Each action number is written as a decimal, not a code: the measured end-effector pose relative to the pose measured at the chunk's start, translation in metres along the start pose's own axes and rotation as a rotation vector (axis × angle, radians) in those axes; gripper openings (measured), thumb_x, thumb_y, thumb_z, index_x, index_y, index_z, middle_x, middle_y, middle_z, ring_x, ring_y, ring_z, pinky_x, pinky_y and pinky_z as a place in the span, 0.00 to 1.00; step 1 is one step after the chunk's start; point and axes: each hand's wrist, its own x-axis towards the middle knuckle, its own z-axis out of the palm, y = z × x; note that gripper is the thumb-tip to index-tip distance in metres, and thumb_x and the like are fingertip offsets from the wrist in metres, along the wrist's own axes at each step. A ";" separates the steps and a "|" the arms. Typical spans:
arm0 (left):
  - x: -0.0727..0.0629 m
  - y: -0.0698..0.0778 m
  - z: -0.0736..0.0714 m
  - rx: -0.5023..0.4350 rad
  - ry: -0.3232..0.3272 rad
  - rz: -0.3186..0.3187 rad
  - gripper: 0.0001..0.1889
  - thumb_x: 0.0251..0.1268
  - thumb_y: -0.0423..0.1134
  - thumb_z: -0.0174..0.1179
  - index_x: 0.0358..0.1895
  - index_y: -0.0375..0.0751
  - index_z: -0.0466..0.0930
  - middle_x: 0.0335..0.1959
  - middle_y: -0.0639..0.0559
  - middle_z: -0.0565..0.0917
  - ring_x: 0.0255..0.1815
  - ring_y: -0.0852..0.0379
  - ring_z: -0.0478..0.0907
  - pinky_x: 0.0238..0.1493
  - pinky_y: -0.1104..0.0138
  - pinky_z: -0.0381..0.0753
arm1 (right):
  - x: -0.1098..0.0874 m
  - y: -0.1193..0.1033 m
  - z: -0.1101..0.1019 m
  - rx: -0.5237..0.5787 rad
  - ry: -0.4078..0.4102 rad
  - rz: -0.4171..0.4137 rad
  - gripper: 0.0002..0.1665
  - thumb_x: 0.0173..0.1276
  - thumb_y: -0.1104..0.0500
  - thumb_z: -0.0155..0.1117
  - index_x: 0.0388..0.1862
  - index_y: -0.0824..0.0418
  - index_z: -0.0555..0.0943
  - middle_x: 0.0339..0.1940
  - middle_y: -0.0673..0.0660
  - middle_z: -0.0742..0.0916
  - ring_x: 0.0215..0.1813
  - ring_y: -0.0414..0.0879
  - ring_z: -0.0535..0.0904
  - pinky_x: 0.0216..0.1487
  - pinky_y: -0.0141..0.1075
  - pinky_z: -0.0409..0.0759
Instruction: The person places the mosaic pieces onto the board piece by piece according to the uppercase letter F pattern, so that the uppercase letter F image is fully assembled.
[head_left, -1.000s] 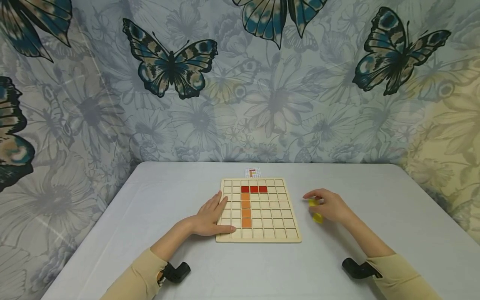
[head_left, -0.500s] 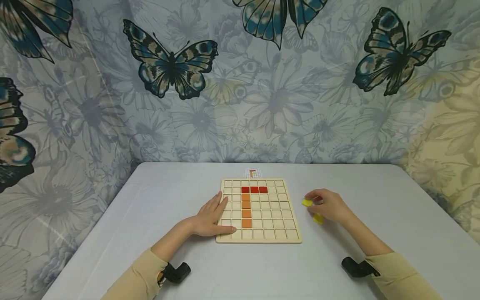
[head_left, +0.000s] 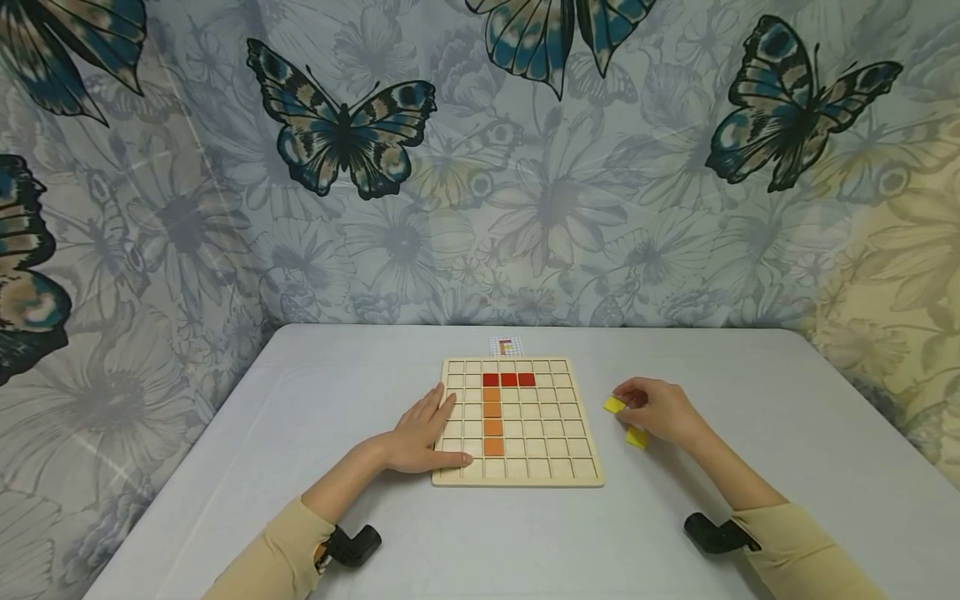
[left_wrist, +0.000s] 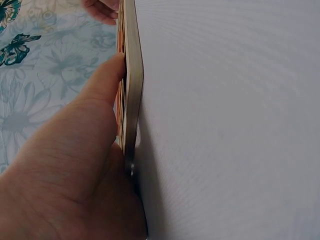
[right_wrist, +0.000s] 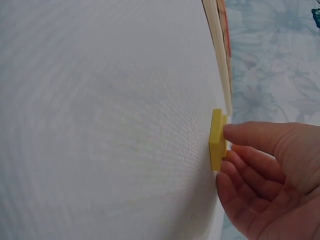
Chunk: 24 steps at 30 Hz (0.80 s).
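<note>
My left hand lies with its fingers spread on the left edge of a wooden grid board. In the left wrist view its thumb rests along the board's rim. Red tiles form a short row on the board, with orange tiles in a column below. To the right of the board my right hand holds a yellow tile between thumb and forefinger, low at the table. A second yellow tile lies just below the hand; in the right wrist view it is the nearer yellow tile.
A small printed card with a coloured grid pattern lies behind the board. The white table meets a butterfly-patterned backdrop. Black wrist cameras jut inward from both sleeves.
One yellow tile has moved slightly left, out from under the right hand. The right fingertips have drawn back a little to the right. The left hand stays on the board.
</note>
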 end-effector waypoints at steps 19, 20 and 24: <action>0.000 -0.001 0.000 -0.006 -0.003 0.004 0.57 0.60 0.73 0.50 0.79 0.39 0.33 0.78 0.43 0.27 0.78 0.47 0.26 0.73 0.48 0.36 | 0.006 -0.024 0.010 0.091 -0.031 -0.006 0.20 0.58 0.58 0.74 0.48 0.64 0.84 0.35 0.51 0.86 0.39 0.45 0.79 0.42 0.39 0.75; 0.000 0.000 -0.001 -0.001 -0.008 0.003 0.57 0.60 0.73 0.50 0.79 0.39 0.33 0.78 0.43 0.27 0.78 0.47 0.26 0.73 0.48 0.36 | 0.006 -0.026 0.011 0.094 -0.034 -0.005 0.20 0.58 0.58 0.74 0.48 0.64 0.84 0.35 0.51 0.85 0.39 0.45 0.78 0.42 0.39 0.75; -0.003 0.005 -0.005 -0.007 -0.012 0.004 0.56 0.62 0.70 0.52 0.79 0.36 0.35 0.78 0.39 0.29 0.78 0.44 0.28 0.73 0.46 0.37 | 0.007 -0.033 0.014 0.116 -0.043 -0.011 0.20 0.57 0.58 0.74 0.47 0.64 0.84 0.35 0.52 0.85 0.38 0.46 0.78 0.39 0.39 0.75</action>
